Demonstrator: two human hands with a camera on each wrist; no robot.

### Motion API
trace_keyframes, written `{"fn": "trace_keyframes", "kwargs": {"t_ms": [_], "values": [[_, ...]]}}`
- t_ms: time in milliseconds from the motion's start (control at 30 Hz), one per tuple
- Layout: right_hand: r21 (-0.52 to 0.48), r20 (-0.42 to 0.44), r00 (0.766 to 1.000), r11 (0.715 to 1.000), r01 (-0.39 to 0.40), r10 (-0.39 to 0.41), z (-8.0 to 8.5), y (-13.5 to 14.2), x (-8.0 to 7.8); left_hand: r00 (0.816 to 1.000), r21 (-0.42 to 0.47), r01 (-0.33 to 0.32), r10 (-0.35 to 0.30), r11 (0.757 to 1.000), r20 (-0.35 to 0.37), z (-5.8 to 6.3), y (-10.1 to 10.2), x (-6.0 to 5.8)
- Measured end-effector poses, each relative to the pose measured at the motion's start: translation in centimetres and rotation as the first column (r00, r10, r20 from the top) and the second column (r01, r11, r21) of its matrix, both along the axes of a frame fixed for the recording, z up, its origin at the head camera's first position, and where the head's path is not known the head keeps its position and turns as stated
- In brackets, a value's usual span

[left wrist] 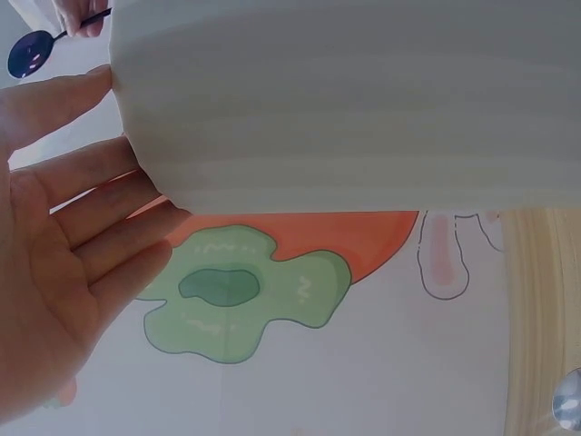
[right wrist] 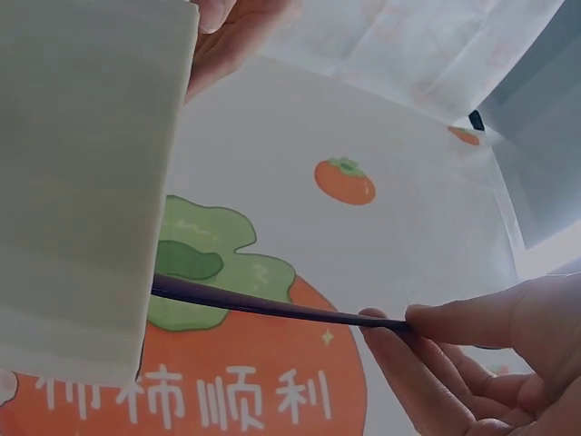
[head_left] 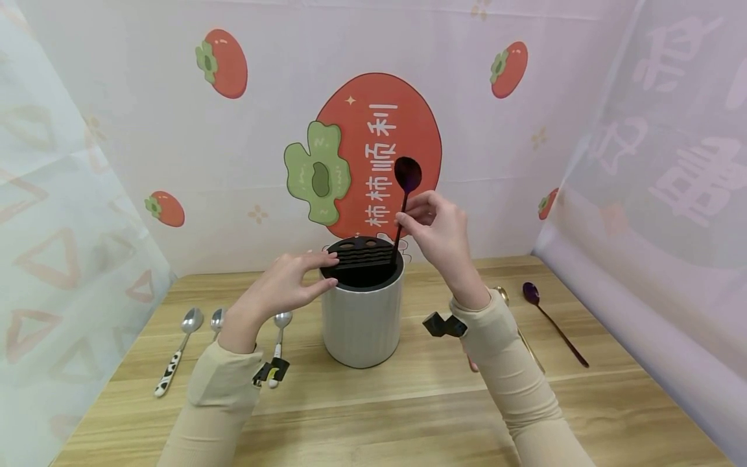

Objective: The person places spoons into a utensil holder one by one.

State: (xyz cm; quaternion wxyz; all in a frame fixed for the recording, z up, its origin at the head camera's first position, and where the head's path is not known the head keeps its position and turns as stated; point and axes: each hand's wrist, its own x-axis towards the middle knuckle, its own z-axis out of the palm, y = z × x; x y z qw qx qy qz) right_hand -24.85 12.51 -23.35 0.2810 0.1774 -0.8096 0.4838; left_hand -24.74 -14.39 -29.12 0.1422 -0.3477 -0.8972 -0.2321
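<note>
A pale ribbed utensil holder [head_left: 362, 327] stands upright on the wooden table, with a black slotted insert [head_left: 362, 256] across part of its mouth. My right hand [head_left: 438, 227] pinches a dark purple spoon [head_left: 408, 174] by its handle between thumb and fingers. The spoon's bowl points up and its handle reaches down to the right side of the holder's mouth, where the lower end is hidden. In the right wrist view the handle [right wrist: 272, 307] passes behind the holder's edge. My left hand [head_left: 280, 285] touches the holder's left rim with extended fingers, thumb apart.
Several silver spoons lie left of the holder, one with a black-and-white handle [head_left: 169, 375]. To the right lie a gold spoon [head_left: 530, 349] and another dark purple spoon [head_left: 560, 329], with a pink tip [head_left: 473, 365] near my sleeve. A printed backdrop [head_left: 262, 130] rises behind the table.
</note>
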Motion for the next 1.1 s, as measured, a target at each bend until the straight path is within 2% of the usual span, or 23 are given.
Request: {"fn": "trace_keyframes", "kwargs": {"t_ms": [600, 1100], "values": [[0.081, 0.018, 0.999, 0.996, 0.030, -0.031, -1.4, 0.4, -0.6, 1.000, -0.016, -0.008, 0.008, 1.000, -0.001, -0.1, 0.0, 0.0], [0.138, 0.063, 0.996, 0.989, 0.050, -0.059, -1.5, 0.7, -0.8, 1.000, -0.017, -0.010, 0.009, 1.000, -0.005, 0.0, 0.0, 0.1]]}}
